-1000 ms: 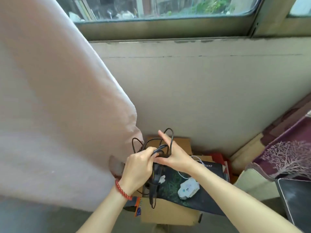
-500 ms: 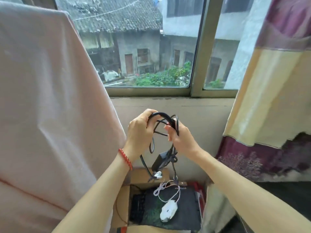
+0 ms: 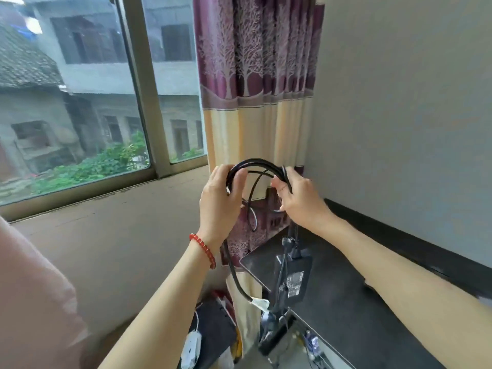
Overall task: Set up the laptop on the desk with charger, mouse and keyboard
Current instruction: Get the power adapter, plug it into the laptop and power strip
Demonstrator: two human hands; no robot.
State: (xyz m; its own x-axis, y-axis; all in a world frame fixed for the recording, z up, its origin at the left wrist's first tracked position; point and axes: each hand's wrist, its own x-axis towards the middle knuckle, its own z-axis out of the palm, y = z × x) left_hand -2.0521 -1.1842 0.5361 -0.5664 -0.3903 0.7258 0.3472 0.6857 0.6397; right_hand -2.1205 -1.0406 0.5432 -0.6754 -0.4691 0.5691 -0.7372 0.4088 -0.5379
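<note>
Holding: both hands raised mid-frame, left hand and right hand each with grip curled round the coiled charger cable
Risk: dangling charger brick could swing and knock the table edge
Mouse: white mouse lies bottom centre

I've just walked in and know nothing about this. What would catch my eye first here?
Two bare hands raised mid-picture: the left hand and right hand each grip a looped black cable. From it the charger brick hangs over the corner of the dark desk at lower right. Behind stands a purple and cream curtain, and a white mouse lies low down near the bottom edge.
</note>
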